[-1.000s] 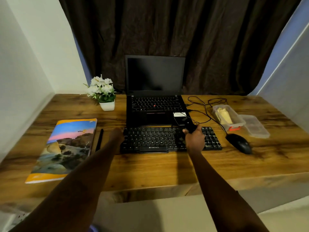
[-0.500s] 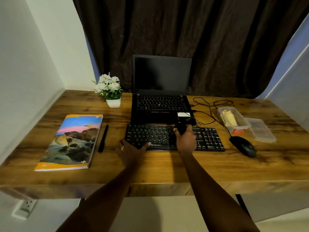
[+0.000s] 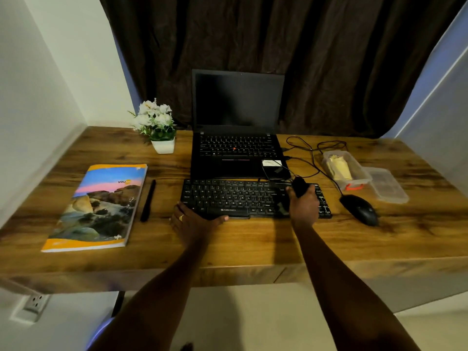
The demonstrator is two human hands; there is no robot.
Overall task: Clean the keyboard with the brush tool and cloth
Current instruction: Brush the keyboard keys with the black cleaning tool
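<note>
The flat black plastic keyboard [image 3: 253,198] lies on the brown wooden table [image 3: 253,239], just before the black laptop [image 3: 238,148]. Right hand [image 3: 304,203] over the keyboard's right part, grip clenched on a small black brush tool [image 3: 299,186]. Left hand [image 3: 192,220] rests spread at its near-left edge, grip released.

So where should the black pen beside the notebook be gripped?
Grip the pen at mid-barrel from above, fingers closing across its width. It lies flat on the desk, running near to far, with bare wood on either side between the notebook and the keyboard.
</note>
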